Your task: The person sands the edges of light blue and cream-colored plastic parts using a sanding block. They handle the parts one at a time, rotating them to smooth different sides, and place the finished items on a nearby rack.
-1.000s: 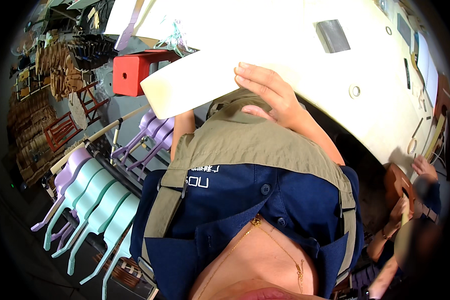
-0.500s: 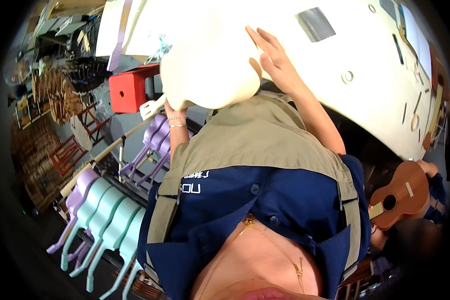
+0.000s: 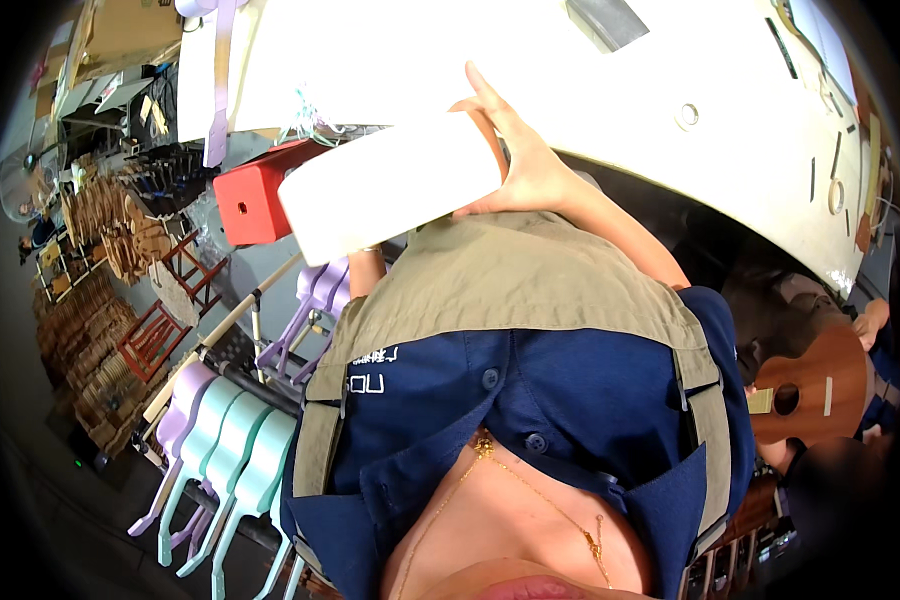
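Note:
A cream-white ukulele (image 3: 390,190) is in front of my apron, tipped so that its pale side wall faces me. My right hand (image 3: 520,165) grips its right end, with fingers stretched over the upper edge and the thumb side low against the body. My left forearm (image 3: 366,275) rises behind the ukulele's left part. The left hand itself is hidden there, as are the ukulele's neck and head.
A white table (image 3: 650,110) spans the top, bearing tape rolls (image 3: 687,117) and a purple neck (image 3: 220,90). Left are a red stool (image 3: 255,200) and a rack of mint (image 3: 220,430) and purple instruments. At right, another person holds a brown ukulele (image 3: 815,385).
The cream ukulele has turned from its rounded face to its side wall, and its neck has gone out of sight. My right hand has moved from resting flat to gripping the end.

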The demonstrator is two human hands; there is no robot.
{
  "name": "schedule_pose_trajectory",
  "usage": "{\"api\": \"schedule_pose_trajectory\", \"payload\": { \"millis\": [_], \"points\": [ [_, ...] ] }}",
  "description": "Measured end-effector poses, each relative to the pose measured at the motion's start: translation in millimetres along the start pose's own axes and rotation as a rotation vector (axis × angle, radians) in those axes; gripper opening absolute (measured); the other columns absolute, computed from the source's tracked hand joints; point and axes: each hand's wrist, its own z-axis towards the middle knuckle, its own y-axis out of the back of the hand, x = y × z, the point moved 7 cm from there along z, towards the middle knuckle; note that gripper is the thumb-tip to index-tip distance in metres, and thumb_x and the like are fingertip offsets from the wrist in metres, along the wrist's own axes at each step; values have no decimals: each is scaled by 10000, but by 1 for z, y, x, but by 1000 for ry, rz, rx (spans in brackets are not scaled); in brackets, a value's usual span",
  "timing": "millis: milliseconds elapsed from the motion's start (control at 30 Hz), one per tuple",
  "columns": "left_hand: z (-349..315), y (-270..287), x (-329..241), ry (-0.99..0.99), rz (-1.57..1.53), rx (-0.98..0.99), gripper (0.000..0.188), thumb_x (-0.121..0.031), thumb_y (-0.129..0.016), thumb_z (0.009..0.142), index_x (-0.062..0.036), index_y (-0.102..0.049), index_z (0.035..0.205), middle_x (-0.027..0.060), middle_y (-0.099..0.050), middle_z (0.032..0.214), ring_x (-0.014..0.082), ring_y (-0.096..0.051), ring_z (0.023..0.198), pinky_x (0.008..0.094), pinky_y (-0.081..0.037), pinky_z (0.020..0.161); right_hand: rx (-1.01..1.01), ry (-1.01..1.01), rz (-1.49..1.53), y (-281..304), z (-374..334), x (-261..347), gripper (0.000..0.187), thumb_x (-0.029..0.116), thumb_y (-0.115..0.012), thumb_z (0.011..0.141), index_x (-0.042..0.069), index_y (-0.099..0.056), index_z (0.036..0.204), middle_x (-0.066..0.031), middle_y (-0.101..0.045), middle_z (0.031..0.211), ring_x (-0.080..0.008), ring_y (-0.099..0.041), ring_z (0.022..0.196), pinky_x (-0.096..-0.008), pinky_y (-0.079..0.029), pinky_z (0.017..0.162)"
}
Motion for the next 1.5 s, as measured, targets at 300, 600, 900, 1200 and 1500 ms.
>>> {"api": "schedule_pose_trajectory", "payload": {
  "millis": [300, 600, 900, 1200, 1500],
  "points": [
    [-8, 5, 5, 9, -15, -1, 384, -363, -434, 879, -24, -505, 1046, 132, -536, 985, 306, -508, 1036, 479, -338, 1002, 67, 156, 32, -17, 8, 39, 1257, 204, -859, 508, 170, -30, 1453, -108, -475, 1228, -270, -419, 1183, -409, -300, 1025],
    [-10, 8, 13, 16, -34, -9, 383, -364, -437, 879, -24, -506, 1041, 130, -537, 977, 304, -512, 1030, 479, -338, 1002, 50, 153, 33, -14, 4, 34, 1270, 228, -870, 488, 156, -45, 1452, -117, -476, 1243, -272, -433, 1184, -399, -318, 1021],
    [-11, 9, 16, 14, -47, -10, 382, -366, -440, 879, -24, -506, 1036, 129, -539, 968, 303, -515, 1024, 479, -339, 1002, 81, 192, -28, -12, 2, 38, 1263, 258, -872, 456, 148, -98, 1448, -102, -494, 1239, -261, -422, 1180, -412, -309, 1026],
    [-13, 8, 14, 7, -61, -10, 381, -368, -443, 878, -24, -507, 1031, 128, -540, 959, 302, -518, 1018, 479, -339, 1002, 101, 289, -22, -11, 4, 47, 957, 245, -851, 481, 155, -413, 1328, -91, -496, 1235, -275, -403, 1166, -483, -185, 1081],
    [-9, 4, 13, -3, -77, 2, 380, -370, -446, 878, -24, -507, 1025, 127, -541, 950, 301, -521, 1012, 479, -340, 1002, 100, 343, 16, -10, -3, 39, 550, 190, -840, 516, 206, -672, 1040, -111, -397, 1333, -259, -322, 1272, -528, -112, 1094]
  ]
}}
